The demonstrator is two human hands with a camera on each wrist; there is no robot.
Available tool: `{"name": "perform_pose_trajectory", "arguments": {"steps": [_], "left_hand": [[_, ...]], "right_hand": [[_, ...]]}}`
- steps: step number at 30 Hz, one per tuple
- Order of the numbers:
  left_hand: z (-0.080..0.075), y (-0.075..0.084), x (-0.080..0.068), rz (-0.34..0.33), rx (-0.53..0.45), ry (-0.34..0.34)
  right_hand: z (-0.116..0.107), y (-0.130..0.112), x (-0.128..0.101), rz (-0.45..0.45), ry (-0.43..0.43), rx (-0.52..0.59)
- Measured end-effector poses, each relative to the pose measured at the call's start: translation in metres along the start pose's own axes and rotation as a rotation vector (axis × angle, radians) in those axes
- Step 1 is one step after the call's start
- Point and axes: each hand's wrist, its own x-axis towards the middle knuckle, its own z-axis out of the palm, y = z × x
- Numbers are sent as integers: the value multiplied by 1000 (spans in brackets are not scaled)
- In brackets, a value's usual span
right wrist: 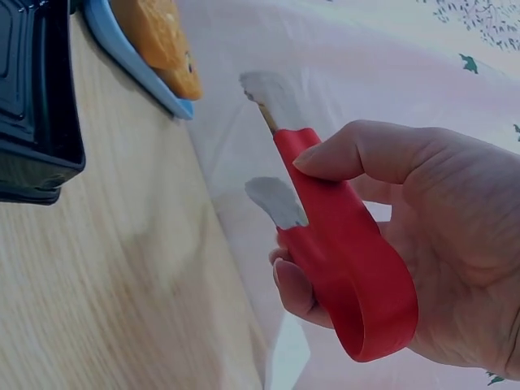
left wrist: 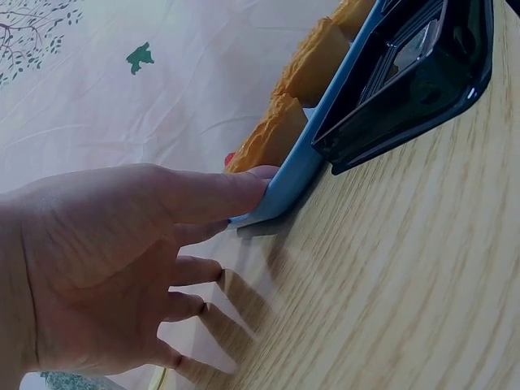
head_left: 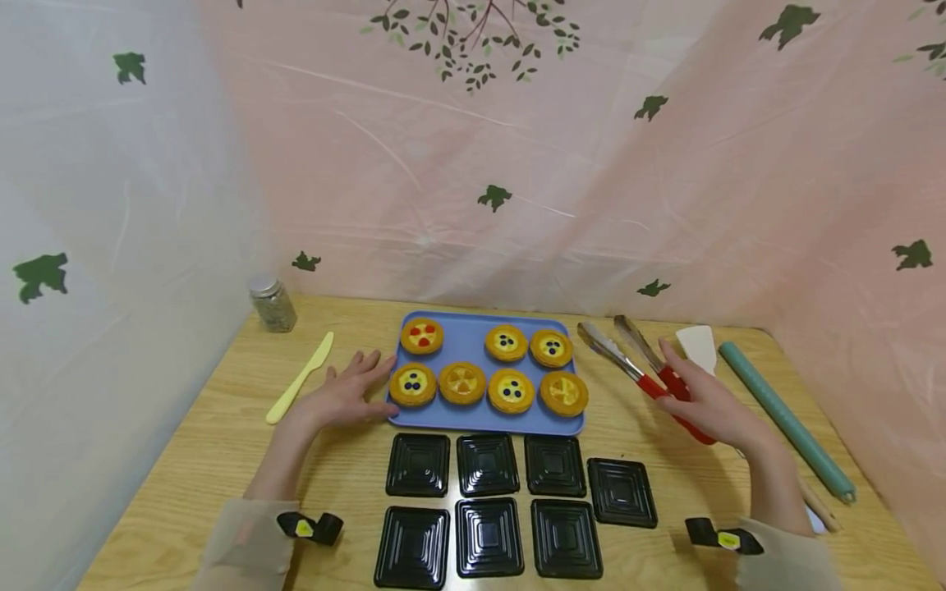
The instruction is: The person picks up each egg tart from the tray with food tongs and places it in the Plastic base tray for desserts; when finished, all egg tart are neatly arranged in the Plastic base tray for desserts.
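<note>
A blue tray (head_left: 461,345) holds several yellow fruit tarts (head_left: 461,382) in two rows. My left hand (head_left: 362,387) lies flat on the table at the tray's left edge with its fingers spread. In the left wrist view the thumb of that hand (left wrist: 195,236) touches the tray's corner (left wrist: 301,171), beside a tart (left wrist: 276,138). My right hand (head_left: 695,394) grips the red handles of metal tongs (head_left: 628,361) to the right of the tray. In the right wrist view the thumb lies on top of the tongs (right wrist: 341,244) and the fingers of the right hand (right wrist: 406,211) curl under them.
Several black square containers (head_left: 488,464) sit in two rows in front of the tray. A yellow plastic knife (head_left: 301,377) and a jar (head_left: 273,303) lie at the left. A white spatula (head_left: 697,345) and a teal rolling pin (head_left: 783,419) lie at the right. Curtain walls enclose the table.
</note>
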Motion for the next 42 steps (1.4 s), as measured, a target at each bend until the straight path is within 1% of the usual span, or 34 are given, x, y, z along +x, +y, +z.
{"name": "perform_pose_trajectory", "arguments": {"steps": [7, 14, 26, 29, 33, 36, 38, 42], "left_hand": [[-1, 0, 0, 3, 24, 11], [1, 1, -2, 5, 28, 13], [1, -1, -2, 23, 30, 5], [0, -3, -2, 26, 31, 6], [-1, -5, -2, 29, 33, 7], [-1, -5, -3, 38, 35, 10], [-1, -4, -3, 39, 33, 9], [-1, -4, -4, 47, 30, 5]], "right_hand": [[-5, -4, -7, -16, -24, 24], [-10, -7, -10, -43, -2, 62], [-9, -10, -9, -28, 22, 84], [-8, -11, -8, -5, 28, 66], [-7, -14, -4, 59, 39, 17], [-8, -16, -2, 96, 49, 1], [-8, -17, -1, 98, 61, -3], [-9, -24, 5, 63, 97, -35]]}}
